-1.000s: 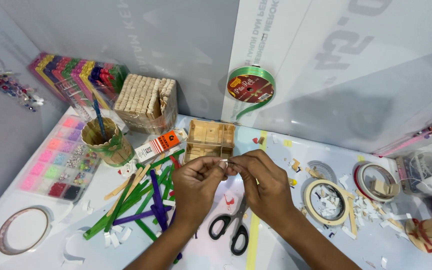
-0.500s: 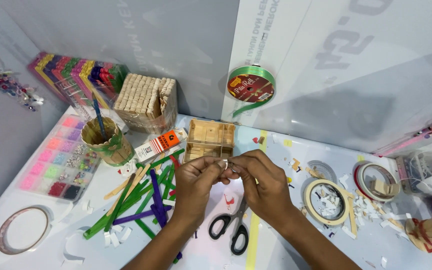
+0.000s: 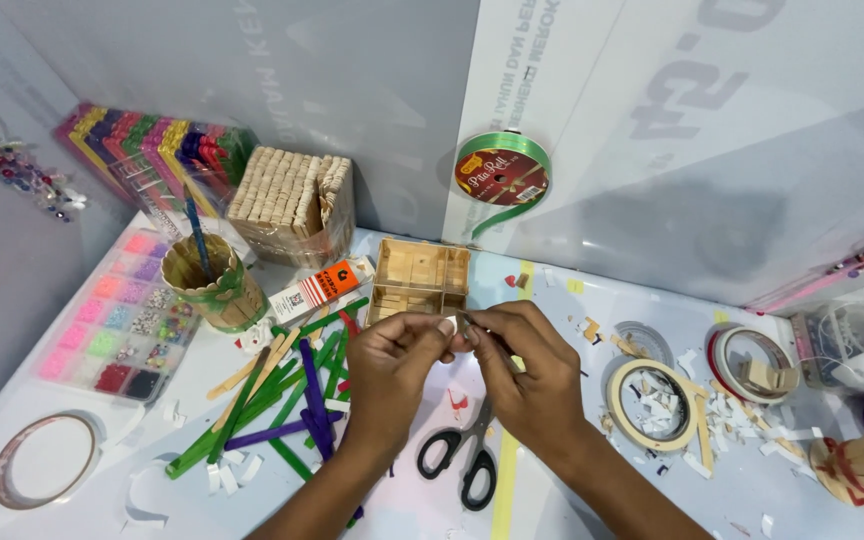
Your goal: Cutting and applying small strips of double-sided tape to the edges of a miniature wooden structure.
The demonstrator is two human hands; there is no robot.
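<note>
My left hand [image 3: 397, 372] and my right hand [image 3: 530, 372] meet at the fingertips over the table's middle, pinching a small pale piece [image 3: 458, 324] between them; I cannot tell what it is. Just behind the fingers stands an open box of plain wooden sticks [image 3: 420, 277]. Black-handled scissors [image 3: 462, 462] lie on the table under my wrists. A loose pile of green, purple and plain craft sticks [image 3: 287, 400] lies left of my left hand.
A stick-clad cup [image 3: 207, 282] with a blue brush, a glue box [image 3: 320, 286], a block of bundled sticks [image 3: 292, 202] and a bead tray [image 3: 117, 330] stand left. Tape rolls [image 3: 652, 402] [image 3: 747, 360] [image 3: 42, 472] and paper scraps lie about. A green ribbon spool [image 3: 502, 175] hangs on the wall.
Both hands stay together at the same spot, with only slight finger movement on the small piece.
</note>
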